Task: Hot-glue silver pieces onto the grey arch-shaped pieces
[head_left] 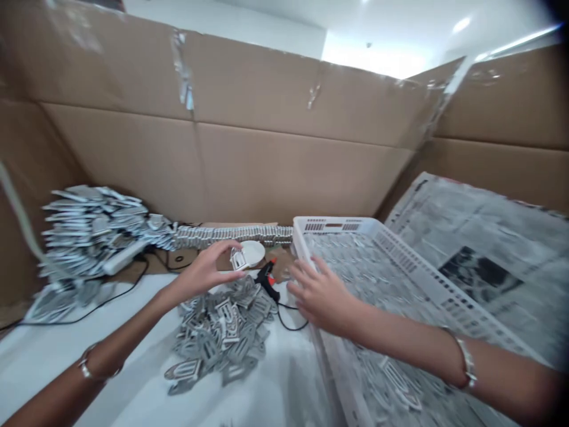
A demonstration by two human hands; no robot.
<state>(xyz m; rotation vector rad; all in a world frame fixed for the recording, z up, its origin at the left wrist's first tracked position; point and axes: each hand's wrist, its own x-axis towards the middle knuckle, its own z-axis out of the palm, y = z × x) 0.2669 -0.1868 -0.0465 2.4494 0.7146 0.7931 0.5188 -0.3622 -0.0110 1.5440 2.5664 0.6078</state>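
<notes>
Forearms (444, 362): both reach in from the lower corners, a silver bangle on each wrist.
Left hand (202, 276): at 12 o'clock, fingers pinched around a small gray piece (237, 259), just beside a white disc (253, 252).
Right hand (322, 296): at 1 o'clock, fingers loose and spread, over the crate's near left wall; no grasp, contact unclear.
Crate (338, 225): white plastic, from 1 to 4 o'clock, heaped with gray pieces, newspaper (489, 231) beyond its right edge.
Pile (222, 332): loose gray pieces at 6 o'clock, below the left hand on a white table (284, 397).
Glue gun (265, 280): black and orange, between the pile's top edge and the right hand, its black cord (293, 325) trailing toward the crate.
Back edge: stacked pieces (93, 231) from 9 to 12 o'clock against a cardboard wall (267, 166), a white power strip (124, 258) beside them.
Room: tight between pile and crate wall; wider at 8 o'clock.
</notes>
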